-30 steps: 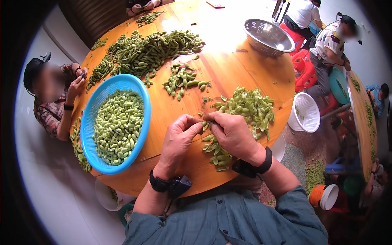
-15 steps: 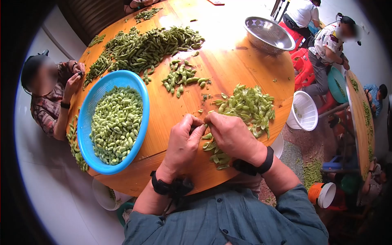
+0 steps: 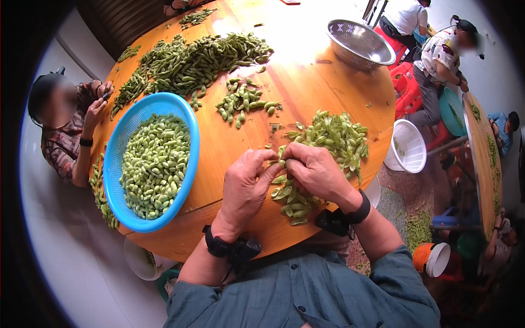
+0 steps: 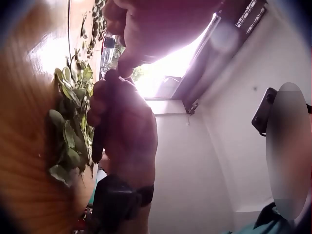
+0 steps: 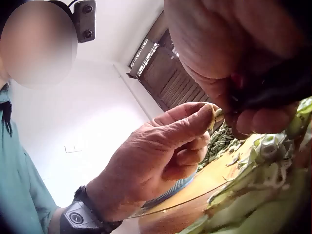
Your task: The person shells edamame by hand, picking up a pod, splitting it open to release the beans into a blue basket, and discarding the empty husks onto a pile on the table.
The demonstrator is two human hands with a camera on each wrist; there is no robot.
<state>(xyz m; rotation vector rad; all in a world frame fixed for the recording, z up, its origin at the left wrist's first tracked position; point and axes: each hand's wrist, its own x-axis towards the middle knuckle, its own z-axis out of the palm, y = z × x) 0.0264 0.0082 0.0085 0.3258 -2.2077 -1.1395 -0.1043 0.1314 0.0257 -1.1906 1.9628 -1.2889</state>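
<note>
Over the near edge of the round table, my left hand [image 3: 243, 183] and right hand [image 3: 319, 174] meet fingertip to fingertip. Between them is a small green soybean pod [image 5: 219, 116], pinched by the left thumb and forefinger and also gripped by the right fingers. Most of the pod is hidden behind the fingers. Just beyond and under the right hand lies a heap of opened, flat pods [image 3: 344, 139]. To the left stands a blue basket [image 3: 192, 128] holding many shelled green beans [image 3: 156, 169].
Whole pods [image 3: 191, 68] form a large pile across the wooden table [image 3: 306, 87], with a smaller cluster [image 3: 240, 101] nearer. A metal colander [image 3: 363, 46] stands at the far right. A white basket [image 3: 406, 147] is beyond the right edge. Another person [image 3: 65, 126] sits at left.
The fingertips came close together around the pod, then parted slightly, with the right hand turning a little. The view has shifted slightly. At left, the other person's hands keep near the table edge.
</note>
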